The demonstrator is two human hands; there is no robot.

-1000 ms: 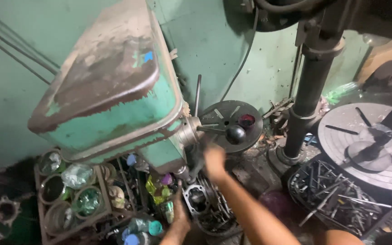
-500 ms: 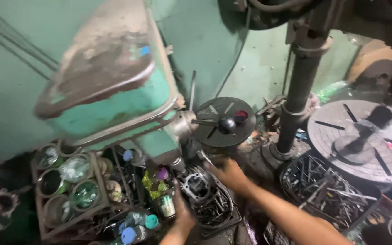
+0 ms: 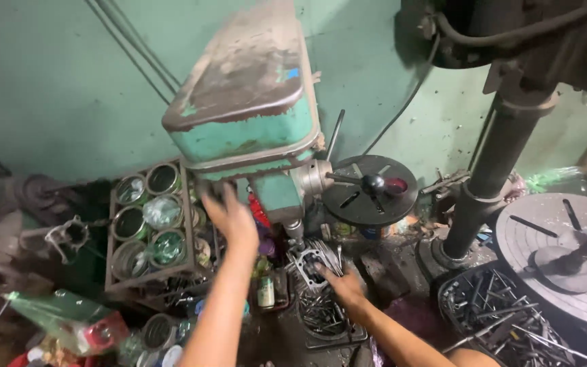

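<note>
A green bench drill press (image 3: 253,129) stands against the green wall, its feed handle with a black knob (image 3: 374,183) pointing right. My left hand (image 3: 231,219) is raised with fingers spread, just under the front of the drill's head. My right hand (image 3: 342,285) rests low on a finned metal casting (image 3: 312,261) that sits on the drill's table under the spindle. A tray of metal bits (image 3: 324,318) lies just below that hand.
A metal rack of open tins (image 3: 149,224) stands left of the drill. A round slotted plate (image 3: 369,190) sits behind the handle. A second machine's column (image 3: 487,177) and round table (image 3: 565,258) are at the right, above a bin of scrap rods (image 3: 504,319).
My right hand has dropped from the feed handle down to the casting on the table. My left hand has risen from low in the frame to the drill head. The camera has shifted.
</note>
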